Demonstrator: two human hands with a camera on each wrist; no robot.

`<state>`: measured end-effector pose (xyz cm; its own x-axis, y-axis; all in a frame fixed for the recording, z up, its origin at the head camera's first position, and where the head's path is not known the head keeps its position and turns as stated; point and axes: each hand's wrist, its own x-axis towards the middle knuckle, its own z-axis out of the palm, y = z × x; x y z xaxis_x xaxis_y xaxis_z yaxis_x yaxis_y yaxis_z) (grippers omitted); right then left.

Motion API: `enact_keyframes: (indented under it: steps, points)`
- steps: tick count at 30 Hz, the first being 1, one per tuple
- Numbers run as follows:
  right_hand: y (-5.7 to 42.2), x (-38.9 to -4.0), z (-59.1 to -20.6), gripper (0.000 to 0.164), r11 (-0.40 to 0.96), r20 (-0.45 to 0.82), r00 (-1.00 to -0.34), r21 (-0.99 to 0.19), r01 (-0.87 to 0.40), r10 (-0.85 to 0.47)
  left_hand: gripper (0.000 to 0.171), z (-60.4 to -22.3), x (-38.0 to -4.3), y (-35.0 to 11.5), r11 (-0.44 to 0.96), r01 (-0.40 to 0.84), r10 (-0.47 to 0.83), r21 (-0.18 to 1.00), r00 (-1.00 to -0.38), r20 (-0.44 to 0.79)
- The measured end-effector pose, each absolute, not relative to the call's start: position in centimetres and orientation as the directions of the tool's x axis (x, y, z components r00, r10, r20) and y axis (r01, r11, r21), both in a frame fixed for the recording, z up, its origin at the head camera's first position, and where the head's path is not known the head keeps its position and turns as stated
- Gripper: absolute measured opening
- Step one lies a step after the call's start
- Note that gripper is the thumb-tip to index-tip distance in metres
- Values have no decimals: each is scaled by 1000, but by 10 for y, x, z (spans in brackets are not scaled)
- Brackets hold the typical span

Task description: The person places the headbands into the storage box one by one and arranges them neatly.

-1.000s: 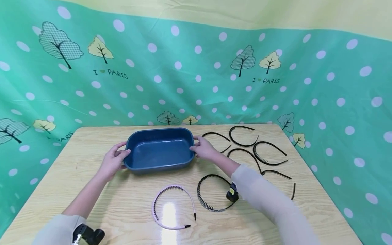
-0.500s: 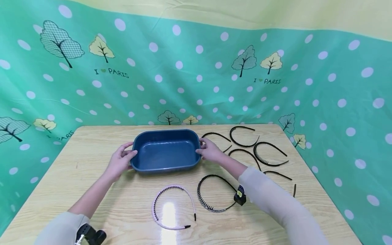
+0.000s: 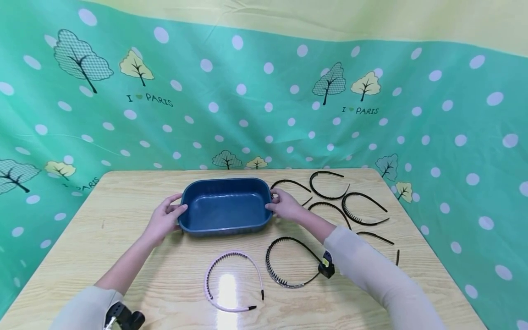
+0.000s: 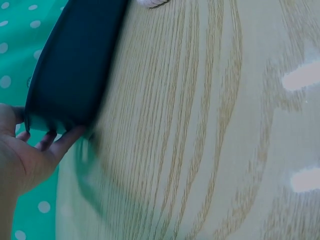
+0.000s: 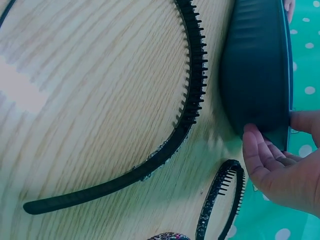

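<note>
Both hands at work, one at each short end of the blue basin (image 3: 227, 211). Left hand (image 3: 163, 218): partly closed, thumb over the rim, fingers curled against the outer wall. Right hand (image 3: 285, 206): same hold, mirrored. Basin sits toward the back of the table (image 3: 86, 256), open side up, bare inside; cannot tell whether its base touches the wood. Just beside the right hand, a dark headband (image 3: 290, 181); nearer the person, a lilac headband (image 3: 206, 282) and a glittery dark one (image 3: 268, 262).

Handling, my judgement: keep both ends level, share the load evenly, keep fingertips low on the walls, and avoid catching the headband beside the right hand.
</note>
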<state>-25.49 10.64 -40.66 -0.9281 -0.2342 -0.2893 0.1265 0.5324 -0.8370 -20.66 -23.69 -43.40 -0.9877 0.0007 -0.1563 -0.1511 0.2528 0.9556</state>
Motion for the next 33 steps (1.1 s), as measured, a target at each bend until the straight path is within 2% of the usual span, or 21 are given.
enact_keyframes:
  steps: [11,25,33]
  points:
    - [122,-253,-395,57,543,-290,-921,-833,108,-262,62,-437,-209,-236,250,-163,9,954,-985,-171]
    - [169,-248,-376,58,681,-186,-927,-726,-93,-325,63,-435,-206,-236,234,-179,10,956,-982,-186]
    - [202,-244,-376,50,709,-136,-911,-675,-201,-388,62,-432,-205,-235,232,-187,6,955,-981,-194]
